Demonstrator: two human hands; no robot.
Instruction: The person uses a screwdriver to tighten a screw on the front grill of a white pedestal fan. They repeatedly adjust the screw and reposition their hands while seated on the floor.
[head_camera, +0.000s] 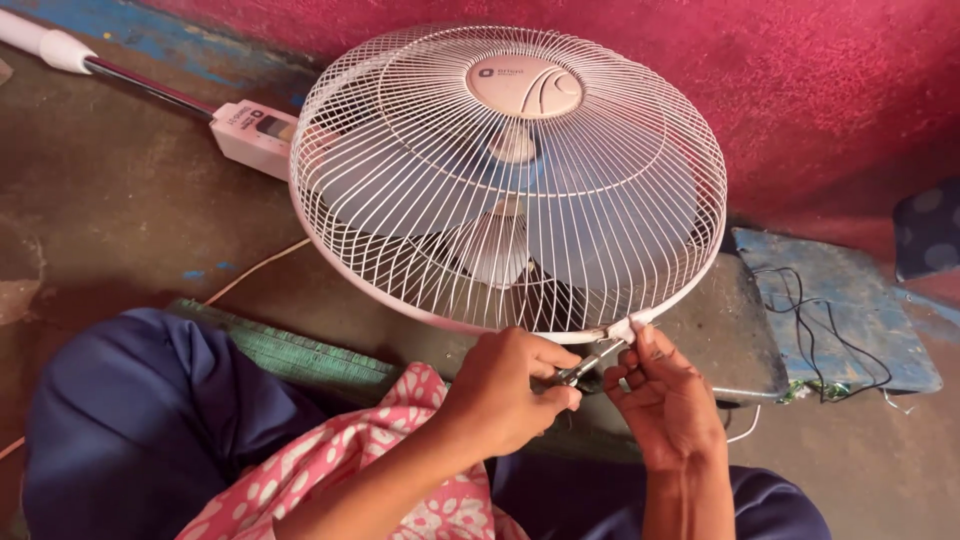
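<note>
The left hand (505, 390) is gripping small metal pliers (590, 362) at the bottom rim of the white fan cage (510, 180). The right hand (660, 395) is pinching the rim clip (630, 328) with its fingertips. The fan is lying on the floor.

Person, seen from above. Both forearms bare, no sleeves reaching them. Left hand (505, 390) and right hand (665, 400): no rings, watch or gloves visible. Garment (400, 470) below the left hand: pink cloth with white floral print. Trousers (140, 410) left of the garment: plain dark blue, loose folds.
</note>
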